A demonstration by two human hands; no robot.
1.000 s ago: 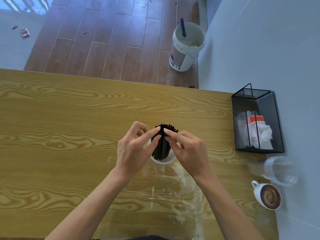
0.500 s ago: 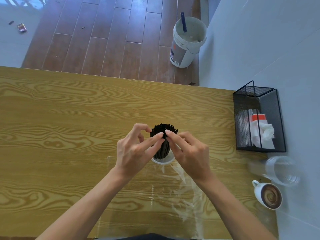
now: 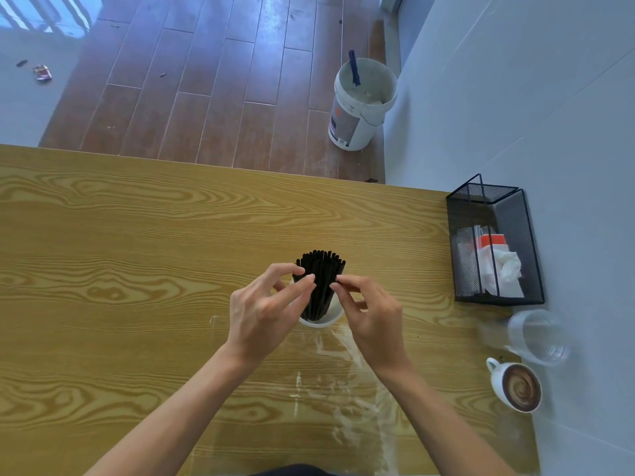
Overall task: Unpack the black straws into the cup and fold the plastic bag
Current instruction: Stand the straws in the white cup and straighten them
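mesh basket (image 3: 494,249), coffee cup (image 3: 517,386), bucket (image 3: 360,104)

A wood-grain table (image 3: 137,252) stood against a pale wall (image 3: 549,115) on the right; beyond it lay brown plank flooring (image 3: 206,80), daylight glaring at far left

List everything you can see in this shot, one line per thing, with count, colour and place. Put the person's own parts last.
black straws: one bundle, black, standing in the cup.
cup: one, white, table centre.
plastic bag: one, clear, flat on the table near the person.
table: one, yellow wood grain.
mesh holder: one, black, table's right edge, holding white tissues and a red-topped pack.
plastic cup: one, clear, lying by the holder.
coffee cup: one, white, brown coffee, right near corner.
bucket: one, white, on the floor by the wall.
left hand: fingertips at the straws.
right hand: fingertips at the straws.
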